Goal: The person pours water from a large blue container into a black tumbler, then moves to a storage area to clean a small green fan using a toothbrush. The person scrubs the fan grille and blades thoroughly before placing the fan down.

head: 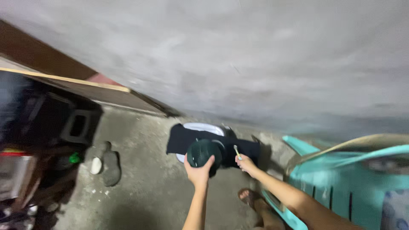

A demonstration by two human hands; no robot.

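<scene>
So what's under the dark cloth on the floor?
A white basin sits under the dark cloth; only its rim shows at the top and lower left. Its inside is covered by the cloth and the dark green round thing in the left hand.

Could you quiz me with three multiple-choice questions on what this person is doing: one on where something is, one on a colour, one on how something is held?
1. Where is the white basin?
A. on the turquoise chair
B. on the concrete floor by the wall
C. on a shelf

2. What colour is the round object at the left hand?
A. dark green
B. red
C. yellow

3. How does the right hand hold the small brush?
A. lying flat on an open palm
B. pinched, pointing up
C. dropped on the floor

Answers: 1 B, the basin sits on the floor under a dark cloth; 2 A, it shows dark green; 3 B, the fingers close round its lower end.
</scene>
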